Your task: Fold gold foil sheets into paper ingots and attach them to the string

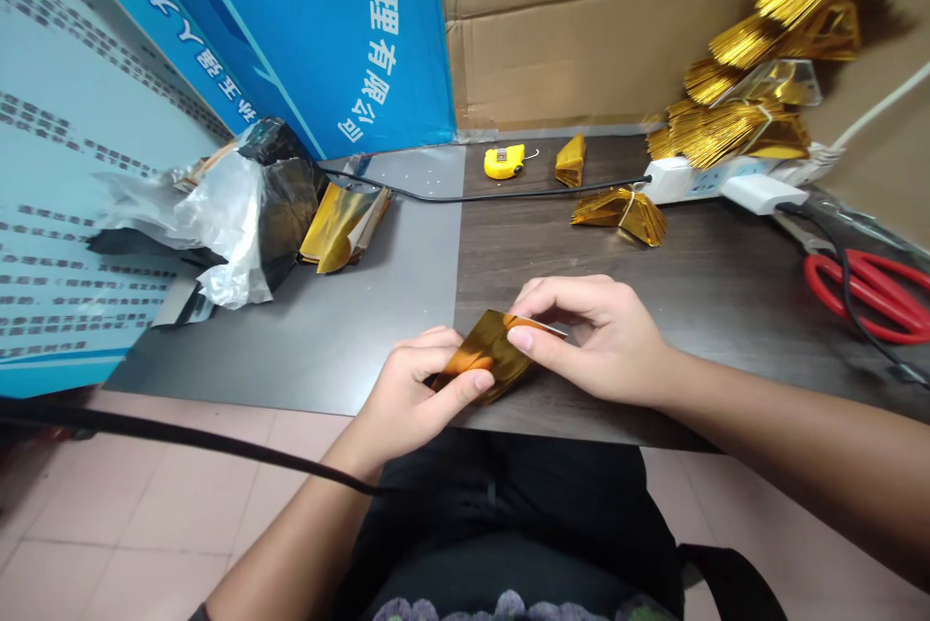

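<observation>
A piece of shiny gold foil paper (501, 350) is held between my two hands, just above the front edge of the dark table. My left hand (418, 393) grips its left side, thumb on top and fingers underneath. At its upper right edge my right hand (596, 335) pinches it between thumb and fingers; a thin white edge shows there. Whether it is one sheet or several layers I cannot tell. A stack of gold paper (341, 224) leans by the plastic bag on the left. Behind my hands lies a tied gold paper bundle (621, 214), with a smaller folded gold piece (571, 161) beyond.
A yellow tape measure (504, 162) lies near the cardboard wall (567, 49). Red-handled scissors (872, 296) sit at the right by a white power strip (697, 180), with gold fans (727, 132) piled over it. A black cable (465, 199) crosses the table (509, 253). A crumpled plastic bag (232, 209) stands left.
</observation>
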